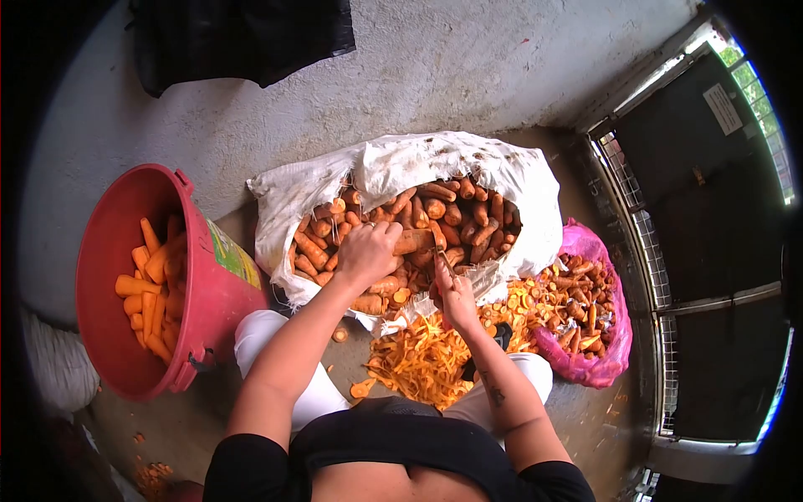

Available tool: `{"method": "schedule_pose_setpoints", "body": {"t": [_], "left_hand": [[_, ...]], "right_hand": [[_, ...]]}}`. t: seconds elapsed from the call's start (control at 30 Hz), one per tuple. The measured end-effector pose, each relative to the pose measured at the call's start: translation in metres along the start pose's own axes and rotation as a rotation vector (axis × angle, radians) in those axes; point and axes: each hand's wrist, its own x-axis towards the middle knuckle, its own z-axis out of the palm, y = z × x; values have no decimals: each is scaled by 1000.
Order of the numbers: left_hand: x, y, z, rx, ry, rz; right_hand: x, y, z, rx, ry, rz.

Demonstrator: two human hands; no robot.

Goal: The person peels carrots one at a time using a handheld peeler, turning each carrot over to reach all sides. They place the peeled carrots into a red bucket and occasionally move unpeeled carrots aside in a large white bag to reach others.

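Note:
My left hand [370, 253] is closed round the thick end of an unpeeled carrot [411, 243], which points to the right over the open sack. In my right hand [455, 294] is a knife [447, 261], its blade up against the carrot's right end. A cut face shows orange beside the blade. Behind and below both hands, a torn white sack [401, 151] holds many unpeeled carrots [477, 213]. Orange peelings [418, 360] and cut carrot ends lie heaped on the floor between my legs, under my right forearm.
At the left stands a red bucket [100, 251] with peeled carrots [150, 289] inside. A pink bag [615, 343] of carrot pieces sits at the right. Beyond it is a dark metal door [694, 184]. A wall [468, 75] rises behind the sack, with black plastic [242, 38] hanging there.

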Motion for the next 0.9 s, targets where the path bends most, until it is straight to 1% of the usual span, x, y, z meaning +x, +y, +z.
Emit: {"method": "schedule_pose_setpoints", "body": {"t": [0.1,0.23,0.33,0.43,0.53,0.63,0.73,0.83,0.9], "left_hand": [[-1,1,3,24,30,12],[-1,3,2,33,84,30],[-1,13,4,-124,-122,-149],[-5,15,11,-86,-60,-123],[-6,11,7,23,40,-4],[-4,15,9,-232,-79,-183],[-5,14,10,-191,-52,-164],[-7,9,10,-105,41,-52],[-7,9,9,-125,16,-70]], "right_hand": [[0,2,-1,50,-15,21],[-1,-1,-2,40,-6,51],[2,1,-6,-13,2,61],[4,3,-10,-78,-3,61],[5,3,-10,-95,-11,76],[5,-1,-9,-92,-1,58],[5,2,-9,-95,11,76],[4,4,-9,-112,3,54],[4,5,-9,-89,-9,55]]}}
